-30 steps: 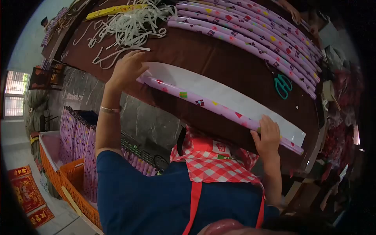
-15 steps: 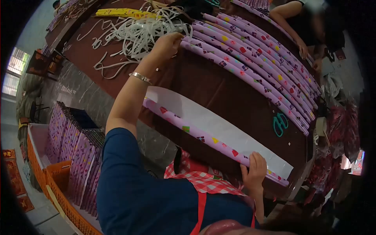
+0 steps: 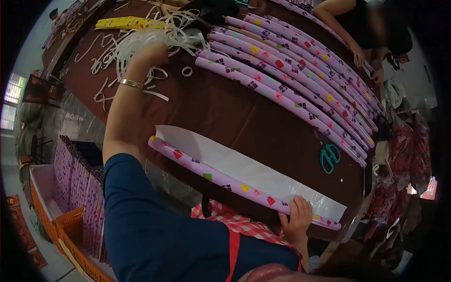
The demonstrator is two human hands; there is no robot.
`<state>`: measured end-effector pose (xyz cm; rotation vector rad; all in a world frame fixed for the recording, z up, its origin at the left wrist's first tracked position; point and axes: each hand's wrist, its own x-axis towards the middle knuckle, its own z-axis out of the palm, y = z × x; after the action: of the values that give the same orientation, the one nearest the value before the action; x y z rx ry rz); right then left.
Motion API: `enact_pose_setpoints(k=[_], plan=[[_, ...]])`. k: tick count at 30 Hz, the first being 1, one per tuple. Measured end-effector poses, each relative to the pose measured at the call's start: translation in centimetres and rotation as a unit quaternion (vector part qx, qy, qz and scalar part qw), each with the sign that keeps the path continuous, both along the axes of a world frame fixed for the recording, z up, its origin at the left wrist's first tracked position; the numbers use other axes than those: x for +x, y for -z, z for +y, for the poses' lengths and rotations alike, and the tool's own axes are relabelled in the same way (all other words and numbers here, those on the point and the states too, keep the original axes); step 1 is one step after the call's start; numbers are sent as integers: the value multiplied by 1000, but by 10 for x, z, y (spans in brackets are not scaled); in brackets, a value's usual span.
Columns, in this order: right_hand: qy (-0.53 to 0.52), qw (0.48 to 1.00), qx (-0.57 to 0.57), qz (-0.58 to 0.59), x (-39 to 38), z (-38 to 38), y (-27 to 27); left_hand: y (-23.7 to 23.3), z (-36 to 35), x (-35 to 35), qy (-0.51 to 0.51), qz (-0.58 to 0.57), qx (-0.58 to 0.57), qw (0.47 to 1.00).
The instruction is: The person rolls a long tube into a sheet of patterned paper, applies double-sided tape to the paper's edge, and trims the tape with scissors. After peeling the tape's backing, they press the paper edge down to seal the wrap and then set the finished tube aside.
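A partly rolled sheet of purple wrapping paper (image 3: pixel 216 182) lies along the near side of the brown table, its white underside (image 3: pixel 235 162) still spread flat behind the roll. My right hand (image 3: pixel 297 217) is closed around the roll near its right end. Over a tangled heap of white strips (image 3: pixel 136 44) at the back left is my left hand (image 3: pixel 157 54), blurred, with its fingers hard to make out. To the right of that hand, a small white ring (image 3: pixel 187 71) rests on the tabletop.
Several finished purple rolls (image 3: pixel 286 80) lie side by side across the table. Teal scissors (image 3: pixel 330 158) sit near the right edge. A yellow bundle (image 3: pixel 127 22) is behind the strips. An orange crate (image 3: pixel 70 230) of rolls stands at left. Another person's hand (image 3: pixel 359 57) is at far right.
My left hand has moved left, from the end of the nearest finished roll to over the white strips. My right hand stays on the partly rolled paper. The view has shifted slightly.
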<state>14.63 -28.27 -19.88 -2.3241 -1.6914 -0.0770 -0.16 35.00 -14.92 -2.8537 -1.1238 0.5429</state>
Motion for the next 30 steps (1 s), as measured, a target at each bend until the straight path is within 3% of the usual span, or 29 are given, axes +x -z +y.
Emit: enact_pose_setpoints(k=[2,4,6,7,10,13,15,17,21,25,26,29,30], plan=[[-3,1000,10,-6,-1,-1,1,-21,-22,23,17,-46,-49,998],[-1,1000,8,-6,-1,-2,1,-20,-27,42,83,-323,-51,941],[3,1000,7,-7,-2,-2,0,-4,-7,69,61,-428,81,898],[5,1000,4,-2,-3,-2,0,8,11,80,49,-446,65,891],[10,1000,0,3,-3,-1,-2,27,24,89,-16,-268,38,963],[13,1000,-8,12,-3,0,-6,35,10,78,22,-251,116,961],[13,1000,-12,18,-3,0,-5,32,15,69,42,-252,89,963],[9,1000,-6,12,-2,0,-4,20,10,59,7,-205,63,977],[6,1000,6,7,-1,-1,-1,25,29,5,-31,-235,100,966],[3,1000,19,-4,-2,-1,1,19,44,-42,-125,-118,114,979],[3,1000,24,-5,-1,-1,1,16,45,-48,-136,-133,93,977],[1,1000,25,-6,-1,-1,2,-10,42,-29,-92,-44,58,993],[-1,1000,25,-6,-1,-1,2,-8,47,-23,1,-76,86,993]])
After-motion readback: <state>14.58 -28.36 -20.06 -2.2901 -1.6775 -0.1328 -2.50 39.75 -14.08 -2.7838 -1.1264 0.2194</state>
